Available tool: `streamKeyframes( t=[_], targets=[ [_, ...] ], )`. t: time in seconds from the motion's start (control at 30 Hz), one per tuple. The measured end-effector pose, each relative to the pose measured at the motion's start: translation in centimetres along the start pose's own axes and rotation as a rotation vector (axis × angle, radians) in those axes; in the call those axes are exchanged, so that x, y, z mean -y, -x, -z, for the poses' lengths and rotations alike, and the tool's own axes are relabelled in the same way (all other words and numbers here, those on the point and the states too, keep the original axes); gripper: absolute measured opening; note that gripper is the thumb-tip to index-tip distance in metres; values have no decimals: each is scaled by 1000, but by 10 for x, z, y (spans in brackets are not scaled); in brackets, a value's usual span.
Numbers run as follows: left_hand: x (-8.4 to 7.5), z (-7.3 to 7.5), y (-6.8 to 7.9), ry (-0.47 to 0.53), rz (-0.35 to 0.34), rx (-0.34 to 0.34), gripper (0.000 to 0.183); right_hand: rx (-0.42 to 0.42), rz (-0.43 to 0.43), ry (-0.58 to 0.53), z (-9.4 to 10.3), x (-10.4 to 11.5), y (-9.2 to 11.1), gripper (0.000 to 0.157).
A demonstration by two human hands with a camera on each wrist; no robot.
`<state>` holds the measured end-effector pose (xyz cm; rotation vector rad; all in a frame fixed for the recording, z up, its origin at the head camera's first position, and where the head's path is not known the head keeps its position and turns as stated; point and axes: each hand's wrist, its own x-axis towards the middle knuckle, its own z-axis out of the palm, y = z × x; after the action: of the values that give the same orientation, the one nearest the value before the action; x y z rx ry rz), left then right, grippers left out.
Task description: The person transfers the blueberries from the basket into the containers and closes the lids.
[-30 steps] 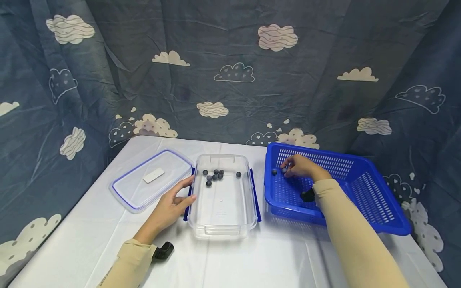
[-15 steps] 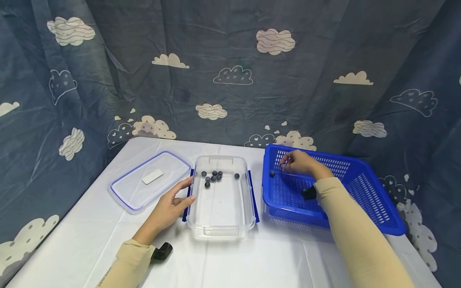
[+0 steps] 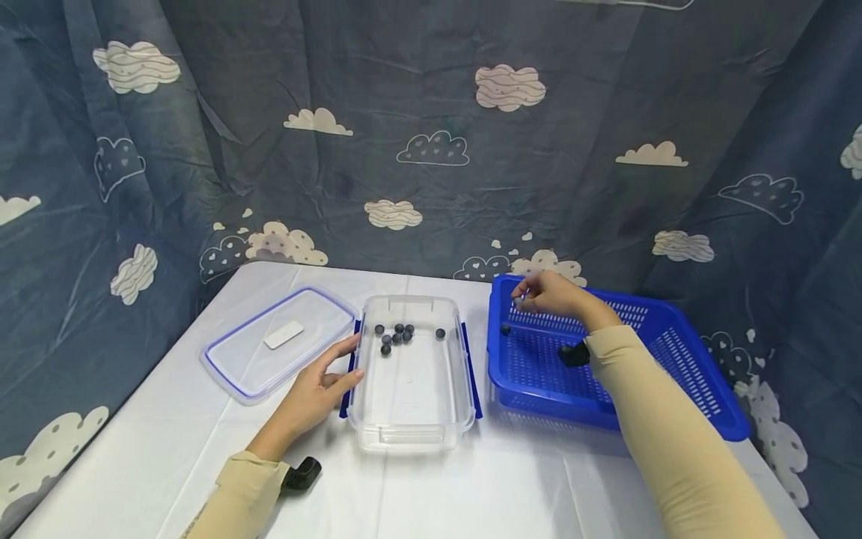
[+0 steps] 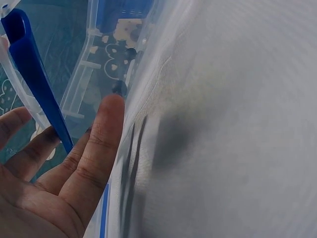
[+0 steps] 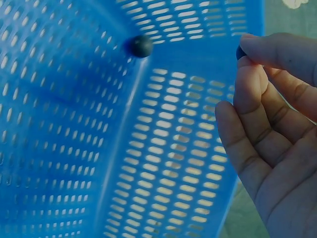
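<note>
My right hand (image 3: 555, 294) pinches a blueberry (image 3: 518, 301) between thumb and fingertip, over the far left part of a blue plastic basket (image 3: 680, 374). Another blueberry (image 5: 141, 46) lies in the basket, below the held one. My left hand (image 3: 311, 393) touches the left side of a clear plastic box (image 3: 412, 438), its fingers fairly straight and spread. By those fingers the box's blue side latch (image 4: 37, 74) hangs down. Several dark blueberries (image 3: 397, 338) sit toward the back of the box, with one blueberry (image 3: 441, 333) apart at the right.
A clear lid (image 3: 242, 367) with a blue seal lies left of the box, with a small white rectangular piece (image 3: 283, 335) on it. A white cloth (image 3: 431, 494) covers the table. Behind hangs a dark curtain (image 3: 431, 75) with cloud prints.
My right hand has lifted the pinched blueberry up from the basket's bottom and slightly left. My left hand stays at the box. The head view has tilted up slightly.
</note>
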<state>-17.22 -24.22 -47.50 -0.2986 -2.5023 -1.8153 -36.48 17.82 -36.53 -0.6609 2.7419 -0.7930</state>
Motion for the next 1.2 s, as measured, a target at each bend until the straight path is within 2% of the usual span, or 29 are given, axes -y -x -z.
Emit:
streamKeyframes(
  t=[0.37,0.63,1.2],
  targets=[
    [2,1,0,2,-3,-2,64,-6,87,6,2,30,-2,24],
    [0,0,0,6,0,2,65,7,138,-36,-1,48,-9,27],
    [-3,2,0,-11,15,4,65,134,145,-163,-36,84,-34,31]
  ],
)
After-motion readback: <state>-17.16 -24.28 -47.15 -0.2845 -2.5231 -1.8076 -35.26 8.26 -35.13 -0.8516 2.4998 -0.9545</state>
